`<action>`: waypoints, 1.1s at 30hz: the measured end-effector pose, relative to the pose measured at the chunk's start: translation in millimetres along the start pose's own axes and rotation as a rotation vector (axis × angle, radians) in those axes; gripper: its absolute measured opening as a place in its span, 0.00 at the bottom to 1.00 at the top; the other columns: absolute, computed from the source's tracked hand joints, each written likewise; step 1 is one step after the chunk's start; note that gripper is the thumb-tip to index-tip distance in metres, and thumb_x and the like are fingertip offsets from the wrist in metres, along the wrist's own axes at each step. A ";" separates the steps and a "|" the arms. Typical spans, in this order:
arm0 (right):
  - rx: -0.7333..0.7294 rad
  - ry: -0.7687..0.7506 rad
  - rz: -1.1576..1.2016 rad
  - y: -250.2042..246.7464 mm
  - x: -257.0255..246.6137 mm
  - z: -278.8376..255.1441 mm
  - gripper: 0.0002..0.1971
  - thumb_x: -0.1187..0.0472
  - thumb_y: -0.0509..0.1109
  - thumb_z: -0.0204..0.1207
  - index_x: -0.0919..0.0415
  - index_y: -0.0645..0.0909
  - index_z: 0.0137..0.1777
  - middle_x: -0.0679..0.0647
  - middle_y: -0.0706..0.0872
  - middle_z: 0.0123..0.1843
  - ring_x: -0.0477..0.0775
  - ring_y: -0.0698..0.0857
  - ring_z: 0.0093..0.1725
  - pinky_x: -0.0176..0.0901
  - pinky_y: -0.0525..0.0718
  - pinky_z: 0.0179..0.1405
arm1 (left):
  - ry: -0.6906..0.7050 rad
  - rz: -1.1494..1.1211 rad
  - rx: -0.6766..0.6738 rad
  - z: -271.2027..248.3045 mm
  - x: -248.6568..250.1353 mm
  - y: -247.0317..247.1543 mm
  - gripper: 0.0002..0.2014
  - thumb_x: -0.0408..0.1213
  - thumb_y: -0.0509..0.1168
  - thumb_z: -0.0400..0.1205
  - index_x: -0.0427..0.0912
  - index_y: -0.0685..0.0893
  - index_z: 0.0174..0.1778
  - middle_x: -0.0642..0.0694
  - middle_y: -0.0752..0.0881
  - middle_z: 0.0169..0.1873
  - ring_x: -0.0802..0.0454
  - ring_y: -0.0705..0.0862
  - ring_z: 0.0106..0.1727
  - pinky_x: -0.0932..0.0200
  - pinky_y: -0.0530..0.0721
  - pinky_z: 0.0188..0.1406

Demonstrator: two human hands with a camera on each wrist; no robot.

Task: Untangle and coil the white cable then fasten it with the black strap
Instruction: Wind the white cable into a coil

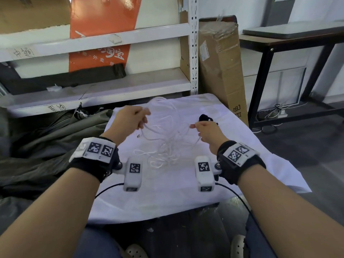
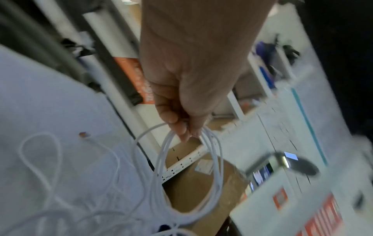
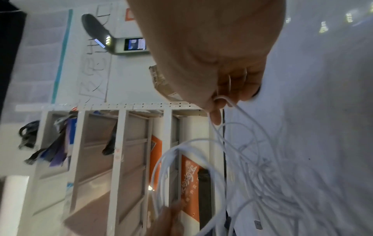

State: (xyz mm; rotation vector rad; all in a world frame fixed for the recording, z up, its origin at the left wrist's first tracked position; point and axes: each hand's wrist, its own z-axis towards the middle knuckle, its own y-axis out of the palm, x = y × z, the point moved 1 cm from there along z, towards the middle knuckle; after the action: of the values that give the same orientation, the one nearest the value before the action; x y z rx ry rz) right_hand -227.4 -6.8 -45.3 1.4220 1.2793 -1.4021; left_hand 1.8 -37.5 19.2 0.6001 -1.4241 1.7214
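A thin white cable (image 1: pixel 163 144) lies in a loose tangle on the white cloth (image 1: pixel 242 164), with loops lifted between my hands. My left hand (image 1: pixel 134 118) grips several gathered loops of the cable (image 2: pixel 214 159) above the cloth. My right hand (image 1: pixel 206 130) pinches one strand of the cable (image 3: pixel 226 102) between thumb and fingers. The black strap (image 1: pixel 204 117) lies on the cloth just beyond my right hand, partly hidden by it. A metal plug end (image 2: pixel 83 135) of the cable rests on the cloth.
A white metal shelf (image 1: pixel 93 86) stands behind the cloth with an orange and white parcel (image 1: pixel 104 34). A tall cardboard box (image 1: pixel 221 67) leans at the right of it. A dark table (image 1: pixel 290 45) stands at the far right. Dark fabric (image 1: pixel 46 142) lies at the left.
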 end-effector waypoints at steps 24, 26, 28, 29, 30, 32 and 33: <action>-0.176 -0.360 -0.113 27.4 -78.4 -22.9 0.13 0.57 0.57 0.86 0.62 0.81 0.53 0.54 0.86 0.44 0.50 0.85 0.45 0.43 0.84 0.51 | 0.327 0.517 -0.310 -8.6 44.8 -13.8 0.21 0.49 0.61 0.84 0.40 0.80 0.29 0.52 0.77 0.19 0.62 0.74 0.21 0.75 0.72 0.26; -0.331 -0.279 -0.091 30.1 -78.1 -30.4 0.15 0.54 0.56 0.86 0.65 0.79 0.52 0.55 0.85 0.38 0.48 0.85 0.35 0.36 0.85 0.39 | 0.331 0.527 -0.316 -8.7 46.9 -12.8 0.21 0.49 0.61 0.84 0.42 0.79 0.28 0.51 0.77 0.20 0.62 0.74 0.20 0.75 0.72 0.26; -0.457 -0.165 -0.031 31.0 -74.1 -36.2 0.16 0.52 0.55 0.87 0.64 0.76 0.48 0.53 0.78 0.31 0.46 0.81 0.27 0.34 0.81 0.29 | 0.325 0.533 -0.321 -9.1 47.3 -12.0 0.20 0.49 0.61 0.84 0.44 0.79 0.28 0.52 0.77 0.20 0.61 0.73 0.20 0.75 0.72 0.25; -0.514 -0.113 0.000 30.9 -71.5 -37.9 0.17 0.50 0.54 0.87 0.62 0.75 0.45 0.51 0.73 0.28 0.46 0.76 0.24 0.33 0.76 0.26 | 0.328 0.541 -0.326 -9.9 47.7 -11.7 0.19 0.49 0.61 0.84 0.44 0.80 0.29 0.52 0.77 0.20 0.61 0.73 0.20 0.74 0.72 0.25; -0.572 -0.066 0.035 31.3 -68.2 -38.3 0.19 0.49 0.53 0.87 0.61 0.75 0.43 0.49 0.68 0.26 0.44 0.70 0.22 0.33 0.69 0.24 | 0.334 0.548 -0.333 -10.6 47.9 -11.7 0.18 0.49 0.61 0.84 0.44 0.82 0.31 0.52 0.78 0.21 0.60 0.74 0.21 0.74 0.72 0.25; -0.670 0.014 0.111 31.0 -62.1 -38.0 0.22 0.45 0.50 0.87 0.60 0.74 0.42 0.47 0.62 0.26 0.43 0.61 0.21 0.33 0.59 0.22 | 0.346 0.543 -0.359 -10.8 47.8 -12.0 0.14 0.47 0.61 0.84 0.44 0.86 0.38 0.48 0.83 0.26 0.59 0.75 0.25 0.72 0.73 0.28; -0.702 0.040 0.138 29.8 -59.5 -37.5 0.23 0.43 0.50 0.86 0.59 0.74 0.41 0.47 0.61 0.25 0.43 0.59 0.20 0.33 0.58 0.22 | 0.346 0.532 -0.375 -10.6 47.5 -11.7 0.12 0.46 0.62 0.84 0.44 0.87 0.41 0.46 0.85 0.29 0.57 0.77 0.27 0.71 0.73 0.29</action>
State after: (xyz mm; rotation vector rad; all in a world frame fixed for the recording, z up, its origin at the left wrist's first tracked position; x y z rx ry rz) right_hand -183.8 14.3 13.8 1.0235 1.4703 -0.7162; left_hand -14.1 -13.5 60.1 -0.2970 -1.6790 1.7647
